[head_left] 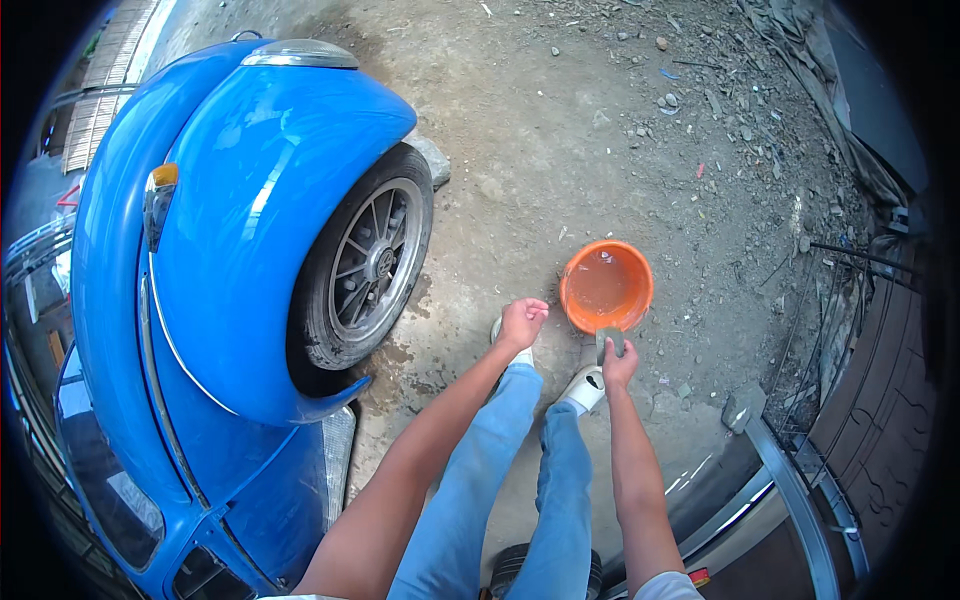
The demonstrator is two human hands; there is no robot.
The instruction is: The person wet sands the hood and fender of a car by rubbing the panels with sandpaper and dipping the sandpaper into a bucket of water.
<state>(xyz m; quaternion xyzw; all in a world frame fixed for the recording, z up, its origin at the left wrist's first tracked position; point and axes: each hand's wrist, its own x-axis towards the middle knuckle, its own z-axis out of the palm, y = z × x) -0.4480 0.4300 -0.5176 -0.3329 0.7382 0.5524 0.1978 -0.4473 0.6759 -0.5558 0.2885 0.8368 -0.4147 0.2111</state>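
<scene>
My right hand (622, 364) is closed on a flat, grey sponge-like pad (611, 342), whose exact kind I cannot make out. It is at the near rim of an orange bucket (645, 290) that holds cloudy, brownish water. To the left of the bucket, my left hand (523, 322) is closed, its fingers curled in and nothing visible in them. Left of that hand stands a blue car (240, 220), its front wheel (372, 262) facing me with a black tyre and a silver spoked rim.
A stone (430, 160) lies against the tyre on the dirt ground. Wet patches darken the ground near the wheel. Rubble and litter (740, 130) cover the far right. Metal bars (795, 490) lie at the near right, beside a block (743, 407). My shoes (583, 388) are just below the bucket.
</scene>
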